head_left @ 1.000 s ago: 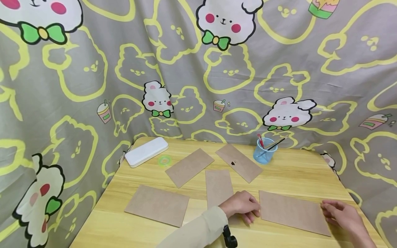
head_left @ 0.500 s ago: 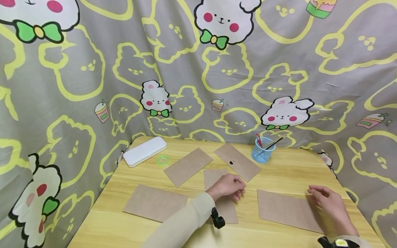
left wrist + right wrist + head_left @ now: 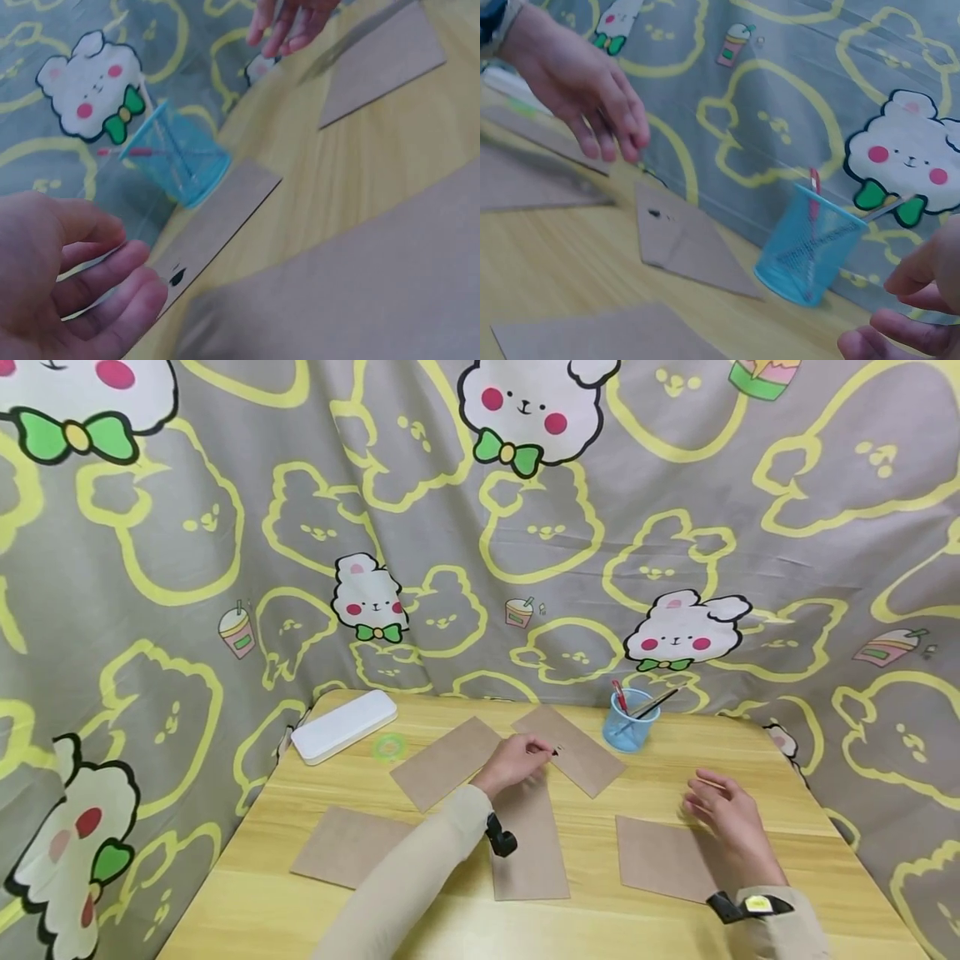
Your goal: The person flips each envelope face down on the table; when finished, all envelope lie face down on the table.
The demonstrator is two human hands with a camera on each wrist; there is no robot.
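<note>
Several flat brown cardboard rectangles lie apart on the wooden table. My left hand [image 3: 516,762] hovers over the far end of the middle cardboard piece [image 3: 528,852], its fingertips near the back right piece [image 3: 588,764], which bears small black marks. The left wrist view shows its loosely bent fingers [image 3: 112,300] holding nothing. My right hand [image 3: 729,818] hangs above the right-hand piece [image 3: 660,860], fingers relaxed and nothing in them. A blue mesh pen cup [image 3: 810,247] with a red pen and thin sticks stands between the hands at the back.
Another cardboard piece [image 3: 442,764] lies back left, and one more [image 3: 345,847] at front left, partly behind the left sleeve. A white case [image 3: 345,727] and a translucent green ring [image 3: 388,747] sit at the back left. A patterned grey curtain [image 3: 435,535] encloses the table.
Both hands have left the edges of the right-hand cardboard and lifted. My left hand has moved left and away toward the back cardboard; my right hand has moved left and farther back.
</note>
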